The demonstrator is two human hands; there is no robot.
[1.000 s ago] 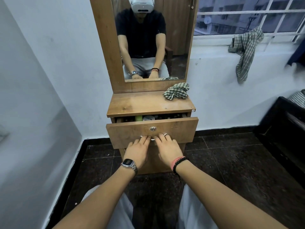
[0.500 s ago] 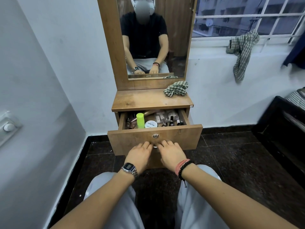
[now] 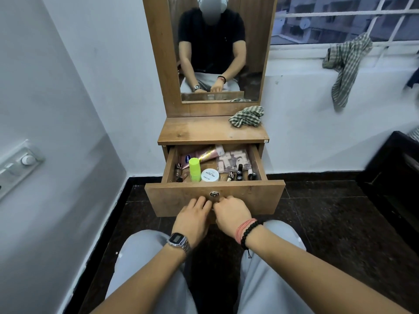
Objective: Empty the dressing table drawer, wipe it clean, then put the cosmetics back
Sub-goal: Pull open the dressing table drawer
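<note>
Head view. The drawer (image 3: pixel 215 199) of the dressing table (image 3: pixel 213 132) stands pulled well out, its front panel just above the seated person's knees. The left hand (image 3: pixel 192 219) and right hand (image 3: pixel 232 214) meet side by side at the panel's lower middle, below the round lock (image 3: pixel 213 194); the fingers of both curl under at the handle, which they hide, so the grip itself is judged, not seen.

The cosmetics lie loose inside: a lime-green bottle (image 3: pixel 195 169) and a white jar (image 3: pixel 209 175) near the front edge, a pink tube (image 3: pixel 200 156) toward the back left corner, a clear packet (image 3: pixel 233 162) toward the back right corner, small dark bottles (image 3: pixel 239 173) along the front right, and brown bottles (image 3: pixel 178 171) by the left wall. A checked cloth (image 3: pixel 246 116) rests at the back right corner of the tabletop; a second cloth (image 3: pixel 347 69) hangs at the window (image 3: pixel 340 17).

Risks, as judged:
- Pulled further, the drawer could leave its runners and tip onto the lap, scattering the contents.
- A jerk would topple the upright bottles, and any loose cap could leak.
- Small items overlooked along the walls would obstruct the wiping.
</note>
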